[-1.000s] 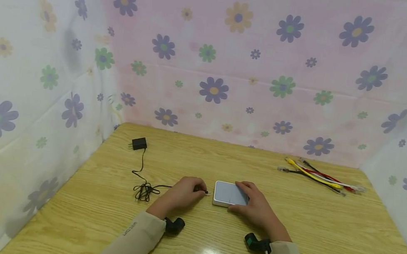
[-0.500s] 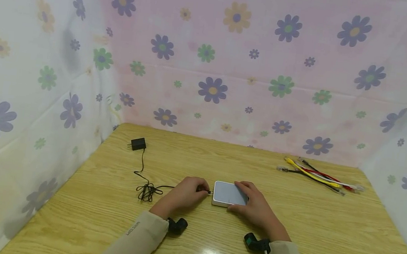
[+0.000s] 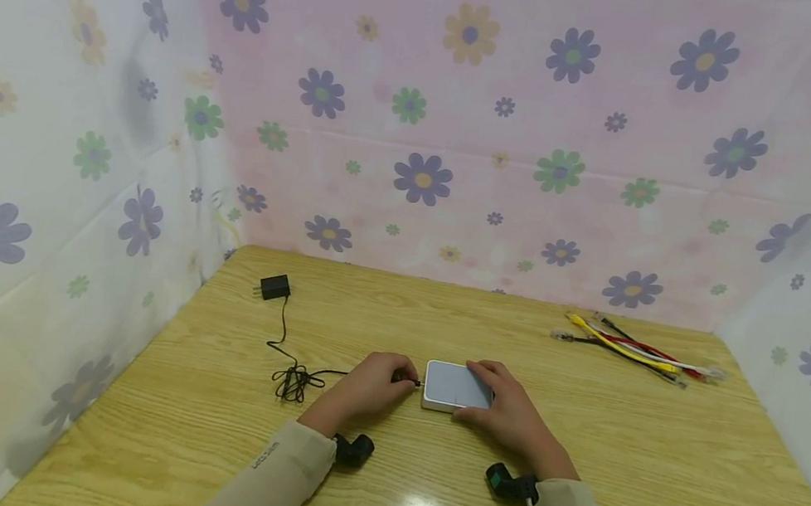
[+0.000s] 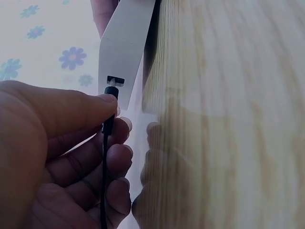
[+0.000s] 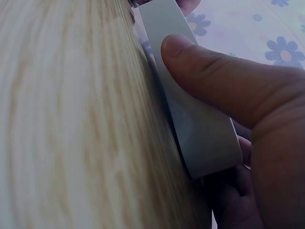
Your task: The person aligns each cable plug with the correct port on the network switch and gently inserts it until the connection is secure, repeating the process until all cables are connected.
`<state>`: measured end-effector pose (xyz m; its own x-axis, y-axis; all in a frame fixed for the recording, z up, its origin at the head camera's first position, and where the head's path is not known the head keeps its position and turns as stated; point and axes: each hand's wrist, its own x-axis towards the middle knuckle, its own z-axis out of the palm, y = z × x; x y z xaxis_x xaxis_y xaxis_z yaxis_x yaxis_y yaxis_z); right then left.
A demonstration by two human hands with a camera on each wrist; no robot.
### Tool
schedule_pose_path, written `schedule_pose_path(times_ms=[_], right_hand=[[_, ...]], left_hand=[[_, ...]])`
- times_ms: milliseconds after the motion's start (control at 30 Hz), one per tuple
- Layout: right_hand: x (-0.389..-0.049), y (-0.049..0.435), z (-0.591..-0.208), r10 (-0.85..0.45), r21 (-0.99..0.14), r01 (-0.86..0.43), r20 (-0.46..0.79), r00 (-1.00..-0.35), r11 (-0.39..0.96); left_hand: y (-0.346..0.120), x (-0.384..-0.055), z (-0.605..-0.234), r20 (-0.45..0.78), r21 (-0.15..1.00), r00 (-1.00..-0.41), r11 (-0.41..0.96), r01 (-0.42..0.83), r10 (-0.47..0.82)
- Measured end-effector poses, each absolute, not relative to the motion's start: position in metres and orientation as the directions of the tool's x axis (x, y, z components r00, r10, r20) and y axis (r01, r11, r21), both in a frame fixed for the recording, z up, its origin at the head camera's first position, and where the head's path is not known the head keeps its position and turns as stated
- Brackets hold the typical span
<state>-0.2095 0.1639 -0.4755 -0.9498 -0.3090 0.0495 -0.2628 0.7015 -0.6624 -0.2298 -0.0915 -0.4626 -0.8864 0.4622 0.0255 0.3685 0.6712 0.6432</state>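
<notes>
My left hand pinches the black cable plug between thumb and fingers. Its metal tip is right at a dark slot in the end of a white box-shaped device with a grey top. From the plug the thin black cord runs left, through a coiled bundle, to a black power adapter. My right hand grips the device from its right end, thumb along the near side and fingers at the far side. The device lies flat on the wooden table.
Several short network cables, yellow, red, white and black, lie in a loose pile at the back right of the table. Flowered cloth hangs behind the table and along both sides.
My left hand has moved slightly right, bringing the plug from a small gap up to the device's end and drawing the coiled cord along. The right hand keeps its grip on the device.
</notes>
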Motion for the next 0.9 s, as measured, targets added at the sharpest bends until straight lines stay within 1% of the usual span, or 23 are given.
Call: schedule_pose_path(times_ms=[267, 633, 900], right_hand=[[-0.2091, 0.1642, -0.4756, -0.31, -0.67, -0.262, 0.05, -0.949, 0.695], [-0.21, 0.1638, -0.4782, -0.31, -0.658, -0.269, 0.057, -0.949, 0.704], [-0.2091, 0.1617, -0.4752, -0.314, -0.635, -0.278, 0.058, -0.948, 0.721]], left_hand=[[-0.0905, -0.2285, -0.461, 0.026, 0.638, -0.884, 0.673, 0.374, 0.467], [-0.0871, -0.2289, -0.4639, 0.015, 0.656, -0.893, 0.67, 0.348, 0.449], [-0.0863, -0.228, -0.4656, 0.028, 0.662, -0.891, 0.659, 0.356, 0.453]])
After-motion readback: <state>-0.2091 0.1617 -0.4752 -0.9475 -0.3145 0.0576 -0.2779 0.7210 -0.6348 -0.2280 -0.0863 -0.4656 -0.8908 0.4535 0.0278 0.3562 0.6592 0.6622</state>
